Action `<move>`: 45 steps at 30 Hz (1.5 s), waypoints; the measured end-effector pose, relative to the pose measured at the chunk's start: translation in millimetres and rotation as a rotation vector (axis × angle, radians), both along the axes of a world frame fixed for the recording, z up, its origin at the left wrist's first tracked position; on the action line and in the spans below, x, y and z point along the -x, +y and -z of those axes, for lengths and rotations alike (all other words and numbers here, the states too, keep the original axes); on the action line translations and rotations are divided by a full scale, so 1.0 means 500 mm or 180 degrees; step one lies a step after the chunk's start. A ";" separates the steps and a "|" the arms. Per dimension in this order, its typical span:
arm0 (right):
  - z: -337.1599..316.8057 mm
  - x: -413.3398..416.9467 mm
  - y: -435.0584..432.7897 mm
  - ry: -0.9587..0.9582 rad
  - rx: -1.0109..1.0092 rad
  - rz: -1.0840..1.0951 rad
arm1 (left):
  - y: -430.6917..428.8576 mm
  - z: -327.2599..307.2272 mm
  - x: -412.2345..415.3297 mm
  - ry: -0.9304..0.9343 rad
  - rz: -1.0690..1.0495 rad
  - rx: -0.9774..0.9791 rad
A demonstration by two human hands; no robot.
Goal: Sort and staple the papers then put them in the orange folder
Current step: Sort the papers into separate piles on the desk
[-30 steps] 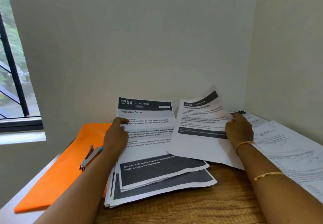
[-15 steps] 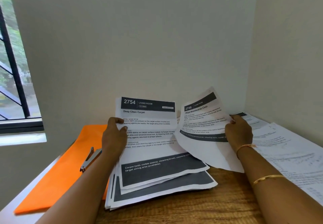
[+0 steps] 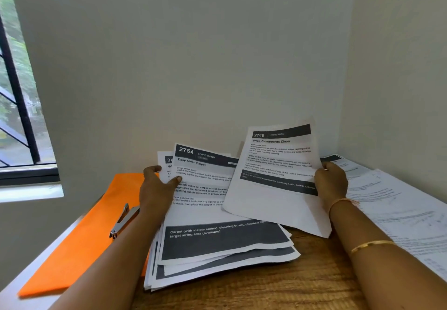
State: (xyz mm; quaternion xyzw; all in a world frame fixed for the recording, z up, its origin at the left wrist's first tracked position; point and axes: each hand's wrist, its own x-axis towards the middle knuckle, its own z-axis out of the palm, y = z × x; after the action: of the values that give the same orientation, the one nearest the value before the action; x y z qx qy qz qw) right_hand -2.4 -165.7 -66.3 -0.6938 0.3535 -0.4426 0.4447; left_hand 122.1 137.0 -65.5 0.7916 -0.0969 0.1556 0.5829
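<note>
The wooden table (image 3: pixel 278 290) has an orange folder (image 3: pixel 79 244) lying flat on its left side. A pile of papers (image 3: pixel 217 244) sits just beside the folder. The left hand (image 3: pixel 154 191) curls round the pile's top pages. The right hand (image 3: pixel 331 184) grips the "2748" sheet (image 3: pixel 273 203) by its edge, lifted over the pile. A silver stapler (image 3: pixel 124 220) rests on the folder.

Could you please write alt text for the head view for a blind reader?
A person's right hand holds a printed white sheet headed 2748 above a wooden table, while the left hand grips the top pages of a white paper stack. A silver stapler lies on an orange folder to the left; more printed sheets lie to the right.
</note>
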 end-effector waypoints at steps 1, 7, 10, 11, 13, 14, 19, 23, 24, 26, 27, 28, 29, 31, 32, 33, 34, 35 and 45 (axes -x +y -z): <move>0.001 -0.002 -0.001 0.0000 -0.0095 -0.0092 | 0.000 0.000 0.001 -0.0015 0.0005 -0.0015; 0.010 -0.038 0.019 -0.0099 -0.0635 -0.0795 | -0.004 0.004 0.002 -0.0168 0.0023 -0.0228; 0.022 -0.066 0.051 0.0064 -0.0590 -0.1149 | -0.007 0.006 -0.001 -0.0215 0.0080 -0.0244; 0.024 -0.069 0.069 0.0136 -0.0513 -0.1210 | -0.008 0.006 0.000 -0.0243 0.0116 -0.0246; 0.022 -0.067 0.106 0.0320 -0.0354 -0.1296 | -0.011 0.006 0.003 -0.0355 0.0193 -0.0316; 0.022 -0.068 0.118 0.0394 -0.0298 -0.1347 | -0.014 0.006 0.004 -0.0420 0.0246 -0.0334; 0.020 -0.066 0.140 0.0201 -0.0339 -0.1589 | -0.019 0.006 0.004 -0.0532 0.0407 -0.0095; 0.019 -0.072 0.124 0.0131 -0.0667 -0.1558 | -0.023 0.003 0.011 -0.0622 0.0504 -0.0050; 0.018 -0.073 0.120 0.0140 -0.0733 -0.1541 | -0.023 0.002 0.012 -0.0651 0.0510 -0.0063; 0.016 -0.075 0.112 0.0137 -0.0851 -0.1556 | -0.023 0.002 0.013 -0.0689 0.0509 -0.0082; 0.016 -0.075 0.109 0.0106 -0.0919 -0.1570 | -0.023 0.002 0.013 -0.0697 0.0510 -0.0074; 0.015 -0.077 0.107 0.0080 -0.0972 -0.1561 | -0.023 0.003 0.011 -0.0696 0.0509 -0.0056; 0.014 -0.077 0.104 0.0046 -0.0974 -0.1552 | -0.022 0.004 0.011 -0.0692 0.0505 -0.0029; 0.012 -0.077 0.096 0.0033 -0.0821 -0.1471 | -0.020 0.005 0.012 -0.0753 0.0444 -0.0053; 0.009 -0.073 0.092 0.0031 -0.0693 -0.1366 | -0.019 0.004 0.012 -0.0810 0.0395 -0.0091; 0.005 -0.066 0.086 0.0005 -0.0555 -0.1226 | -0.017 0.002 0.011 -0.0850 0.0349 -0.0113; 0.002 -0.057 0.079 -0.0057 -0.0440 -0.1081 | -0.015 0.000 0.011 -0.0865 0.0308 -0.0110; -0.002 -0.045 0.072 -0.0126 -0.0357 -0.0949 | -0.013 -0.001 0.011 -0.0851 0.0282 -0.0095; 0.014 -0.018 0.010 -0.0067 -0.0425 -0.0325 | -0.013 -0.002 0.019 -0.0695 0.0267 0.0035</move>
State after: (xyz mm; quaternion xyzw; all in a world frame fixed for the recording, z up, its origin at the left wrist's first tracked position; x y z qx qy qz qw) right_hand 6.9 -160.7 -73.1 -0.6751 0.3417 -0.4021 0.5156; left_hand 112.6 130.6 -64.4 0.7620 -0.1920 0.2169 0.5792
